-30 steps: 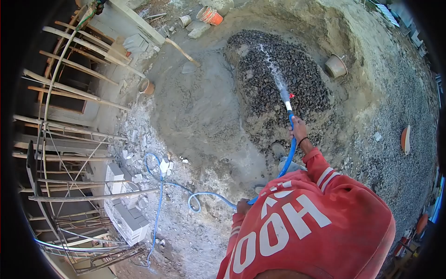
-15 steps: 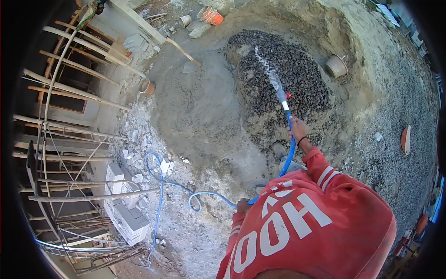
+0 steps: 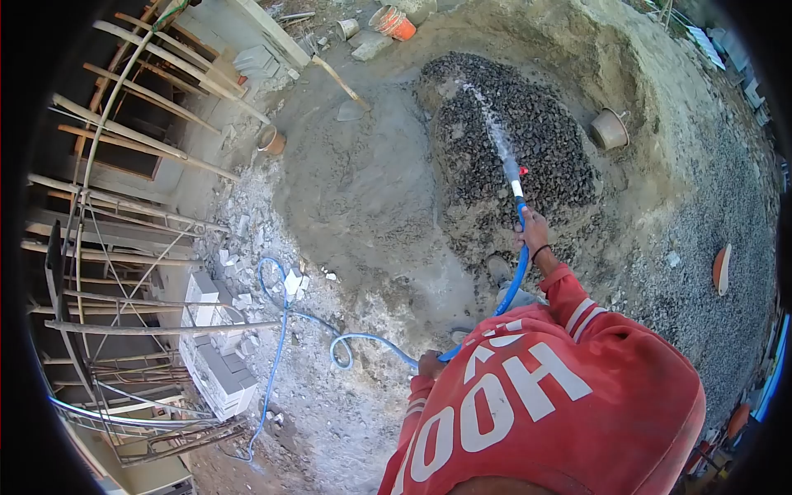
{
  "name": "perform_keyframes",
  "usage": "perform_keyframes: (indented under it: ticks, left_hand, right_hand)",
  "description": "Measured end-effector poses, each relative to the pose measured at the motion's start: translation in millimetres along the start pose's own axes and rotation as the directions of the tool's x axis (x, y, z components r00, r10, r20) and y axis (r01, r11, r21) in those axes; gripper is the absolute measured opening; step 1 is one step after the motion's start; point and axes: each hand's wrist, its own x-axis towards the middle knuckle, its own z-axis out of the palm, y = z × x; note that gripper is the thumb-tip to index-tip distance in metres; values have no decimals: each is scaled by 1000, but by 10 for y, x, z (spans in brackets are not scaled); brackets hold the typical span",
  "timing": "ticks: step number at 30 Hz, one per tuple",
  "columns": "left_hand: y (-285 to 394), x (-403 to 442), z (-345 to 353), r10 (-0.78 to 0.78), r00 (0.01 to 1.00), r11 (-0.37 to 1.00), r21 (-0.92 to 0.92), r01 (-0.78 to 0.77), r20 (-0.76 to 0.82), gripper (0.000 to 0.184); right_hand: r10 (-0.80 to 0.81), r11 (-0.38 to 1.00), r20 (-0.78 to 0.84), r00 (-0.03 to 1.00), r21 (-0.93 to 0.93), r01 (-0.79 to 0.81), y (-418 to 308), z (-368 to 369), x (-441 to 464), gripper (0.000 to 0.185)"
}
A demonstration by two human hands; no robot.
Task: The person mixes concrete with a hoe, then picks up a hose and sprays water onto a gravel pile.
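My right hand (image 3: 534,230) is closed around a blue hose (image 3: 513,289), just behind its nozzle. The nozzle has a white band and a small red valve lever (image 3: 523,171). A stream of water (image 3: 495,128) shoots from it onto a mound of dark, wet gravel (image 3: 549,124). Lower down and to the left, my left hand (image 3: 430,364) is wrapped around the same hose, close to my body; its fingers are partly hidden. From there the hose loops away over the pale ground to the left.
Wet grey mortar (image 3: 355,181) spreads left of the gravel, with a shovel (image 3: 348,95) in it. Buckets stand around: one at right (image 3: 610,129), one at left (image 3: 271,140), an orange one (image 3: 394,23) behind. Light blocks (image 3: 223,375) and wooden poles (image 3: 157,148) occupy the left side.
The whole scene has shifted slightly to the right in view as my head turned a little. Both hands keep their hold on the hose, and water still lands on the gravel.
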Motion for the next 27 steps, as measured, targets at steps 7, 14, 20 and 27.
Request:
perform_keyframes:
  ticks: [7, 14, 20, 27]
  left_hand:
    - [19, 57, 30, 3, 1000, 1000, -15, -3, 28, 40]
    - [30, 65, 41, -10, 999, 1000, -21, 9, -31, 42]
    - [27, 30, 88, -42, 999, 999, -16, 42, -35, 43]
    - [140, -7, -12, -63, 997, 996, -57, 65, 32, 42]
  right_hand:
    - [-15, 999, 2, 1000, 42, 15, -241, 122, -174, 26]
    - [-20, 994, 72, 997, 112, 12, -315, 133, -259, 28]
    - [-43, 996, 73, 996, 87, 37, -280, 116, -249, 27]
    - [2, 995, 58, 998, 102, -8, -261, 101, -238, 22]
